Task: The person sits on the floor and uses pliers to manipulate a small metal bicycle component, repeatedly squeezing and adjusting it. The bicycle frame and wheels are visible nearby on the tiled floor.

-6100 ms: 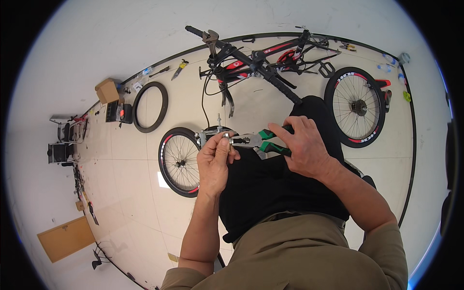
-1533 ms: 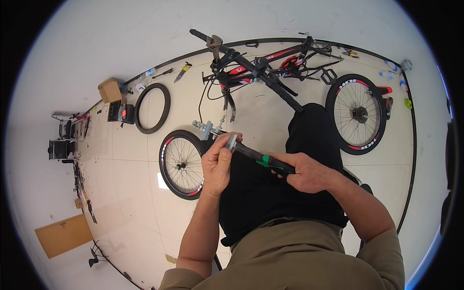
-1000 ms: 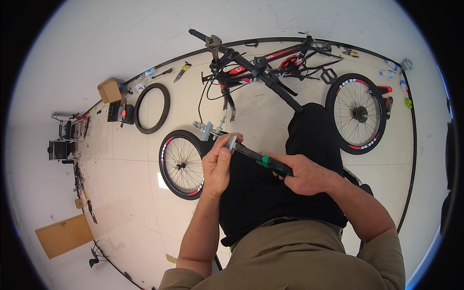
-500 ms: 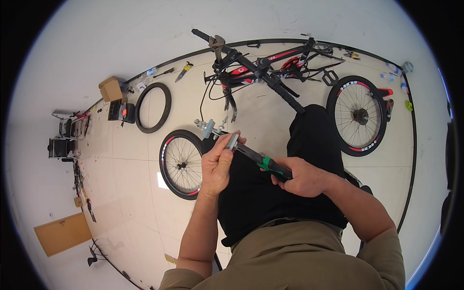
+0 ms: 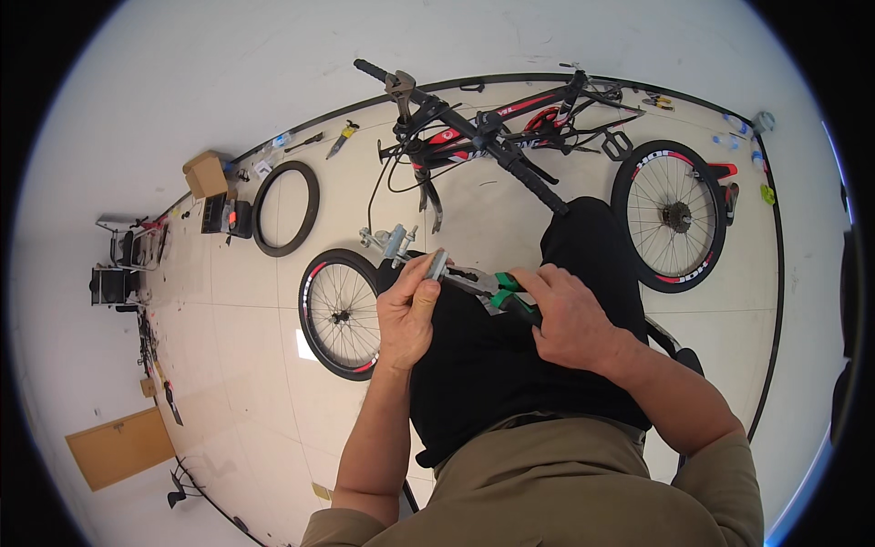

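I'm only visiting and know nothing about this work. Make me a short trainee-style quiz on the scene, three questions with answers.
1. Which hand grips the green-handled pliers?
2. True or false: the wheel with sprockets is to the right of the loose black tyre.
3. What do the fingers of the left hand hold?
A) metal part
B) bottle
C) bicycle pedal

Key:
1. The right hand
2. True
3. A

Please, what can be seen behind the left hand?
Past the left hand, the wheel shows on its left and black trousers on its right. Part of the wheel's right edge is hidden; what else the hand covers cannot be seen.
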### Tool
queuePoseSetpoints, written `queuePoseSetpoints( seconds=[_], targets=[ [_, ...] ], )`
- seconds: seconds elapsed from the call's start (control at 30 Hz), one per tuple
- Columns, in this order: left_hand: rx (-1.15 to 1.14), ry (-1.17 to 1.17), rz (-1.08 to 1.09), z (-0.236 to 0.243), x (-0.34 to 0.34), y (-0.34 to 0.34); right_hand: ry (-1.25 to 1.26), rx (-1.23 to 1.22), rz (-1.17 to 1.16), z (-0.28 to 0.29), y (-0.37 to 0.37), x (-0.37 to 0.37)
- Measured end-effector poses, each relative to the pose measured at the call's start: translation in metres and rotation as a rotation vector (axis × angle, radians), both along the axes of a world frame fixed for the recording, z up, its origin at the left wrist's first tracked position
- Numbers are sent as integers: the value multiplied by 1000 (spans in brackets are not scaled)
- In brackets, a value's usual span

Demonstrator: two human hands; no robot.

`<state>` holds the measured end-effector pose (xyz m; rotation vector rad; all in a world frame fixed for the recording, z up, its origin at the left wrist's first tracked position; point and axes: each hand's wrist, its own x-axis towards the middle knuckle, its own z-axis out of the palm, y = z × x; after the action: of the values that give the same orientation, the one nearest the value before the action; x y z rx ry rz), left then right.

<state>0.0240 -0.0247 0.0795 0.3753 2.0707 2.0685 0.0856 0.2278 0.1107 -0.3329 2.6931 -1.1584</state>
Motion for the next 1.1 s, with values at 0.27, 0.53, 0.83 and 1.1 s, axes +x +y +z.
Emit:
queuePoseSetpoints(
  seconds=[0.27, 0.53, 0.83, 1.1],
  targets=[
    [107, -29, 14, 1, 0, 6, -97, -148, 19, 0, 1, 1],
    [188, -117, -5, 9, 1, 6, -134, -308, 78, -3, 1, -2],
    [190, -141, 16, 5, 3, 5, -489, -449, 104, 15, 4, -10],
    [215, -191, 33, 8, 4, 7, -514, -461, 108, 14, 4, -9]
  ],
)
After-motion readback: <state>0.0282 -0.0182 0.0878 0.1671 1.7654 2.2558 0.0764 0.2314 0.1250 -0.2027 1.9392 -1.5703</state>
